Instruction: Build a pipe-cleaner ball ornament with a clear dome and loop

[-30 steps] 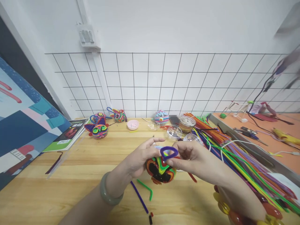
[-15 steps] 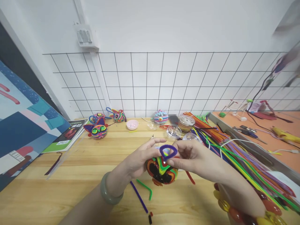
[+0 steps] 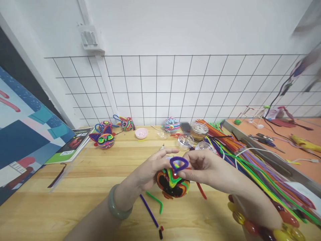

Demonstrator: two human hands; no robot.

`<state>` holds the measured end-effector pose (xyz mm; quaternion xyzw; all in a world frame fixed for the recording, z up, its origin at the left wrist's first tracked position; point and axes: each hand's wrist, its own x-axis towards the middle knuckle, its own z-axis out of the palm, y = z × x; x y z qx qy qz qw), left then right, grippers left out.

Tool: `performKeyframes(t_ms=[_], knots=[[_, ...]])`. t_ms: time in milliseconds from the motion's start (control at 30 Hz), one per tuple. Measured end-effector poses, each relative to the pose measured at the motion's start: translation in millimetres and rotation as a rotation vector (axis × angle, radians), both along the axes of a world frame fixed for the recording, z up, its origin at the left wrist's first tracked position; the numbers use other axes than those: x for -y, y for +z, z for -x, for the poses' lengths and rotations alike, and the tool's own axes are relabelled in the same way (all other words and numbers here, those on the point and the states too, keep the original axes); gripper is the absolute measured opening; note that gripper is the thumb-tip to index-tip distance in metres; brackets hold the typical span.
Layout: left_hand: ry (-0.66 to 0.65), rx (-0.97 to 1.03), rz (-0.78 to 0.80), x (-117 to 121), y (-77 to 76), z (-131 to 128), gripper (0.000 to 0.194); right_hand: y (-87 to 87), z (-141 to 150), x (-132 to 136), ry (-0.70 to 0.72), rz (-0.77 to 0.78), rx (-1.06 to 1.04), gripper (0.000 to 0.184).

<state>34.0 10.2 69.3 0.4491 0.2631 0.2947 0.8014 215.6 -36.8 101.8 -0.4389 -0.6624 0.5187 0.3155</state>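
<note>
A round ball ornament (image 3: 173, 185), covered in curved bands of orange, red, green and black pipe cleaner, is held above the wooden table. My left hand (image 3: 152, 169) grips its left side, fingers reaching over the back. At the top of the ball stands a purple pipe-cleaner loop (image 3: 179, 163). My right hand (image 3: 200, 165) pinches the base of this loop between thumb and fingers. Below the ball lie a purple pipe cleaner (image 3: 149, 211), a bent green pipe cleaner (image 3: 156, 201) and small red and black scraps (image 3: 161, 233). Behind the right hand a red pipe cleaner (image 3: 201, 190) shows.
Finished-looking pipe-cleaner balls (image 3: 105, 140) stand at the back left, near a pink bowl (image 3: 141, 133). Clear plastic cups (image 3: 186, 142) sit behind my hands. A large bundle of coloured pipe cleaners (image 3: 260, 174) spreads along the right, beside an orange-floored tray (image 3: 283, 134). A magazine (image 3: 70, 147) lies left.
Almost nothing differs. The ball, the purple loop and both hands have shifted very slightly left in view, with the grip unchanged.
</note>
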Motion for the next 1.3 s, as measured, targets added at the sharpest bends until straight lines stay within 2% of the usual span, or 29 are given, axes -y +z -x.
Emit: performKeyframes(t_ms=[167, 467, 700, 833, 967, 1300], knots=[[0.054, -0.018, -0.018, -1, 2.7, 0, 0.054, 4.6, 3, 2, 0.002, 0.009, -0.043, 0.032], [0.02, -0.033, -0.062, -6, -4.5, 2, 0.049, -1.1, 0, -5, 0.04, 0.062, -0.043, 0.031], [0.021, 0.024, 0.006, -5, -6.9, -4, 0.036, -5.0, -6, -14, 0.073, 0.104, -0.02, 0.033], [-0.018, 0.108, -0.004, -3, -4.9, -7, 0.027, -6.3, -9, -18, 0.068, 0.114, 0.01, 0.035], [-0.013, 0.088, 0.019, -2, -2.2, -8, 0.02, -8.5, -10, -20, 0.066, 0.11, 0.002, 0.032], [-0.048, 0.086, -0.029, -1, 2.6, -7, 0.016, -11.2, -11, -22, 0.071, 0.105, -0.063, 0.027]])
